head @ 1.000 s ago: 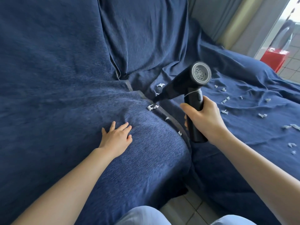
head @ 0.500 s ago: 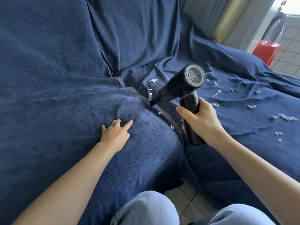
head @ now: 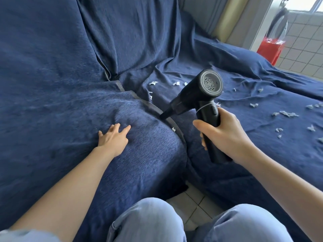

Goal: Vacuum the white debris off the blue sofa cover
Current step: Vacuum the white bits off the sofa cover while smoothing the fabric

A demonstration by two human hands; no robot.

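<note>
A dark blue sofa cover (head: 57,95) drapes the whole sofa. My right hand (head: 225,137) grips the handle of a black handheld vacuum (head: 201,100), whose narrow nozzle tip touches the grey hem seam (head: 172,122) between two cushions. One white scrap (head: 173,129) lies on the seam just below the nozzle. More white debris (head: 286,114) is scattered over the right cushion, and a few scraps (head: 153,82) lie behind the nozzle. My left hand (head: 113,137) rests flat on the left cushion, fingers spread, holding nothing.
A red container (head: 270,48) stands on the tiled floor (head: 304,55) at the far right, past the sofa's end. My knees in light blue jeans (head: 150,222) fill the bottom of the view, with floor tiles (head: 192,203) between the cushions' front edges.
The nozzle has moved down along the seam toward me. The white scraps that lay by the seam a second ago are gone. My left hand stayed on the cushion.
</note>
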